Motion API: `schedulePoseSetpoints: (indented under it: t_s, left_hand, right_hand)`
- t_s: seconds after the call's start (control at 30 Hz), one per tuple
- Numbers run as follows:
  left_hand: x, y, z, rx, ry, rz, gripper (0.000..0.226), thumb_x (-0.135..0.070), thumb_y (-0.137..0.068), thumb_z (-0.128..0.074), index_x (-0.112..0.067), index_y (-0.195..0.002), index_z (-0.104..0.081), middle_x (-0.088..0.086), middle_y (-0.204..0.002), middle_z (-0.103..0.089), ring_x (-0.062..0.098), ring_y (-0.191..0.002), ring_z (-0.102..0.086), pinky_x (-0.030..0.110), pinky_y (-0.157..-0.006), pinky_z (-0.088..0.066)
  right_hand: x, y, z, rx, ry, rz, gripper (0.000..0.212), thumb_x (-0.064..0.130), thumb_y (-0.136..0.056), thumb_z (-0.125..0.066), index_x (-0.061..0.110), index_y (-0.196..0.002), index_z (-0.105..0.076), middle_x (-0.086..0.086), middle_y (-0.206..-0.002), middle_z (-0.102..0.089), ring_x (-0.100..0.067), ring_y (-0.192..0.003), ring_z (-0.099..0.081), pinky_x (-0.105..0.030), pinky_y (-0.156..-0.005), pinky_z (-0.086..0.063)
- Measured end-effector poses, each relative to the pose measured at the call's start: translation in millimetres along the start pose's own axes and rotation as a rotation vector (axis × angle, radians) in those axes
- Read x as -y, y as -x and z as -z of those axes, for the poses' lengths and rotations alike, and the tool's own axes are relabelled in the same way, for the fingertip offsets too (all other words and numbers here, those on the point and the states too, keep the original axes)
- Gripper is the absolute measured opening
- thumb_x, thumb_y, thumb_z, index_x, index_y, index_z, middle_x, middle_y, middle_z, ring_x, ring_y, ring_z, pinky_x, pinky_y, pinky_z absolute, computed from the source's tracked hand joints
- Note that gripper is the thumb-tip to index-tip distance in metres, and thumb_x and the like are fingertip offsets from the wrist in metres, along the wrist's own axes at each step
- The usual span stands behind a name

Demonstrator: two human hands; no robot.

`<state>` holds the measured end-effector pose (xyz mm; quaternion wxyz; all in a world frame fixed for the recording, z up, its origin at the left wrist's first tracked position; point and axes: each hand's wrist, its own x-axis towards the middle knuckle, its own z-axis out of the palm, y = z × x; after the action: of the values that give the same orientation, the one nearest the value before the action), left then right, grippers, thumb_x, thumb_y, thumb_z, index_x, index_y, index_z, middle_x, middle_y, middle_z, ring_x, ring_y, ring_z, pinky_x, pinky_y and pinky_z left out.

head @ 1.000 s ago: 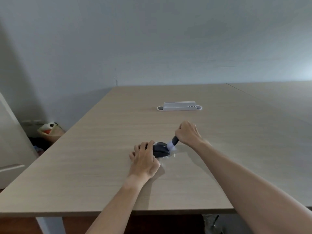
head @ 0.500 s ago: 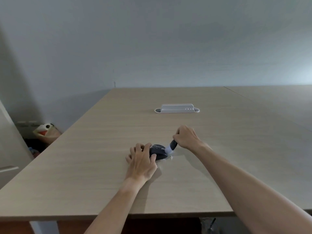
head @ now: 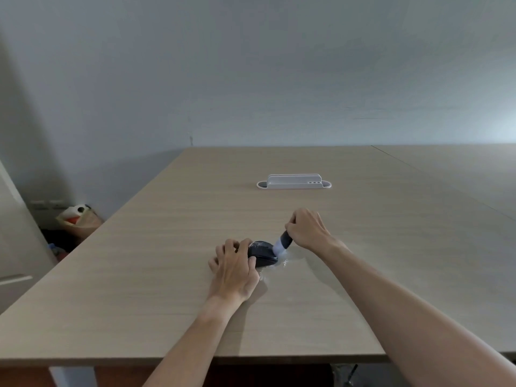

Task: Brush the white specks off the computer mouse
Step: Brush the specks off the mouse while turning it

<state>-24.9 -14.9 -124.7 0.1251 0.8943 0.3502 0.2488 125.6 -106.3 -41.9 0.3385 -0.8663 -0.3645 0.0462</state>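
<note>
Clenched around one brush [head: 282,244], the right hand [head: 307,229] presses its pale bristles against one dark computer mouse [head: 262,254]; the left hand [head: 233,270] clamps the mouse's left side on the surface [head: 167,275], hiding it. White specks [head: 284,263] beside the mouse are too fine to count.

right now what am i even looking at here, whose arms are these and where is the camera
There is no machine here. The camera sits on a person's head and looks forward and down, so the two bare arms reaching in from the bottom are that person's own. The wide lens bends the edges a little.

The left hand steadies a dark computer mouse on a light wooden table. The right hand grips a small brush with a dark handle and pale bristles, which touch the mouse's right side. White specks lie on the table just beside the mouse.

Farther back on the table is a long white cable port cover. On the floor at the left are some bags, too dim to identify.
</note>
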Motion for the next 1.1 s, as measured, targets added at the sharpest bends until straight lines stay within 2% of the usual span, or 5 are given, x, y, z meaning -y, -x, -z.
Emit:
schedulePoseSetpoints:
  t_s: [0.3,0.47,0.63,0.9,1.1]
  left_hand:
    - [2.9,-3.5,2.7,0.048,0.035,0.007,0.037,-0.024,-0.091,-0.040,-0.038,-0.125,-0.045,-0.005,-0.123,-0.041,0.021,-0.112,-0.034,0.040,-0.090,-0.029]
    - [2.0,-11.0,7.2,0.068,0.104,0.049,0.045,-0.015,-0.088,-0.041,-0.043,-0.121,-0.051,-0.001,-0.115,-0.035,0.023,-0.107,-0.032,0.036,-0.086,-0.024]
    - [-0.3,-8.6,9.2,0.026,0.142,0.060,0.058,-0.004,-0.079,-0.041,-0.040,-0.123,-0.054,-0.001,-0.108,-0.031,0.021,-0.103,-0.031,0.033,-0.086,-0.023]
    - [-7.5,-10.4,0.0,-0.015,0.043,0.071,0.064,-0.080,-0.064,-0.051,-0.043,-0.116,-0.046,-0.002,-0.112,-0.036,0.021,-0.111,-0.034,0.038,-0.090,-0.030]
    - [-6.1,-10.5,-2.2,-0.046,0.109,0.059,0.053,-0.075,-0.063,-0.057,-0.036,-0.099,-0.055,-0.007,-0.101,-0.038,0.018,-0.103,-0.041,0.031,-0.083,-0.027]
  right_hand:
    - [5.1,0.8,-9.7,0.108,-0.091,0.023,0.019,0.008,-0.076,-0.055,0.003,-0.058,-0.053,-0.010,-0.062,-0.041,-0.021,-0.062,-0.036,-0.031,-0.055,-0.031]
    - [-2.9,-8.2,-3.7,-0.105,-0.046,0.008,0.022,0.004,-0.078,-0.048,-0.013,-0.075,-0.060,-0.026,-0.083,-0.070,-0.043,-0.081,-0.062,-0.042,-0.064,-0.051]
    - [2.2,-2.1,-6.3,0.040,-0.204,-0.004,0.020,0.008,-0.076,-0.050,0.001,-0.058,-0.050,-0.016,-0.061,-0.043,-0.022,-0.058,-0.035,-0.032,-0.055,-0.032]
    - [-10.1,-15.2,-8.3,-0.133,-0.113,-0.046,0.021,0.003,-0.077,-0.048,-0.013,-0.066,-0.054,-0.030,-0.072,-0.063,-0.039,-0.066,-0.052,-0.034,-0.056,-0.038]
    - [-5.2,-8.2,-15.1,0.146,-0.159,-0.028,0.015,0.010,-0.076,-0.053,0.008,-0.062,-0.058,-0.011,-0.060,-0.045,-0.021,-0.058,-0.040,-0.030,-0.055,-0.036]
